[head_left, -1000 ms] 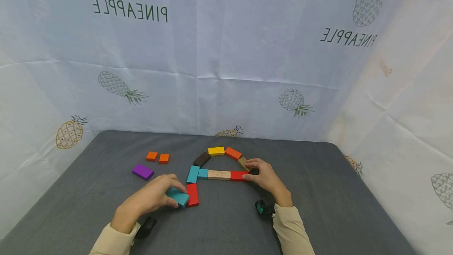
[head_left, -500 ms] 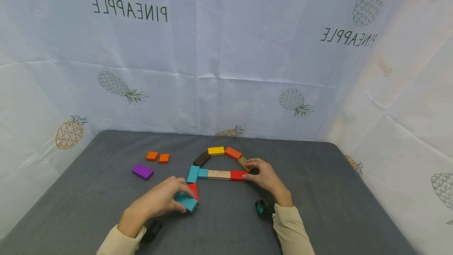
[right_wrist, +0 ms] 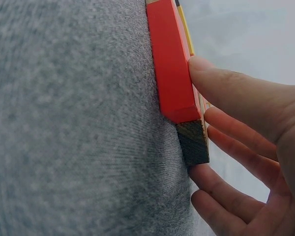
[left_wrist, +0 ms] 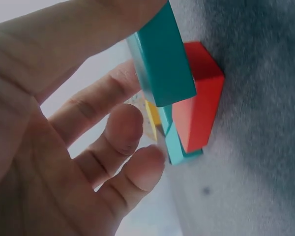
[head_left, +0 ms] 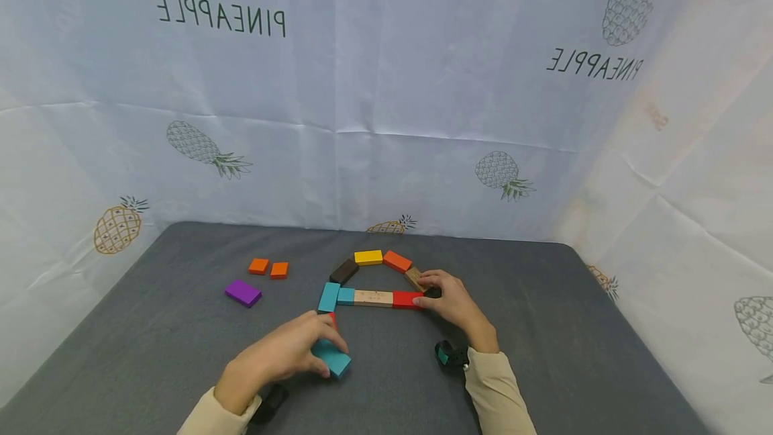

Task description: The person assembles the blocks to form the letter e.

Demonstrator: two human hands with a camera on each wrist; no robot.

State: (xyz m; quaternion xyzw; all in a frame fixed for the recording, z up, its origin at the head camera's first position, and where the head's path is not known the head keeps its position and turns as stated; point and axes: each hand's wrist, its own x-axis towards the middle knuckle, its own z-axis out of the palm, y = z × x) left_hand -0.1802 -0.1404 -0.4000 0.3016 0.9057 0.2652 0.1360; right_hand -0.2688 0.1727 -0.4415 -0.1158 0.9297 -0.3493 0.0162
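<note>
My left hand (head_left: pixel 284 354) pinches a teal block (head_left: pixel 332 358) between thumb and fingers. In the left wrist view, that block overlaps a red block (left_wrist: pixel 199 98), with other blocks farther back. My right hand (head_left: pixel 454 302) stays at the right end of a flat row of blocks. Its thumb touches the top edge of another red block (right_wrist: pixel 174 64). A dark block (right_wrist: pixel 194 142) adjoins that red one, and the relaxed fingers lie along its far side. In the head view, the fingertips reach a brown wooden block (head_left: pixel 414 278).
An arch of dark brown (head_left: pixel 345 271), yellow (head_left: pixel 368 258) and orange (head_left: pixel 397 260) blocks lies behind the row, which includes a pale wood block (head_left: pixel 373 298). A purple block (head_left: pixel 243 293) and two small orange blocks (head_left: pixel 279 270) lie left on the grey table (head_left: pixel 543 327). A printed curtain hangs behind.
My left hand has moved right and toward the table's front with the teal block, and now covers most of the left red block. The right hand has stayed still.
</note>
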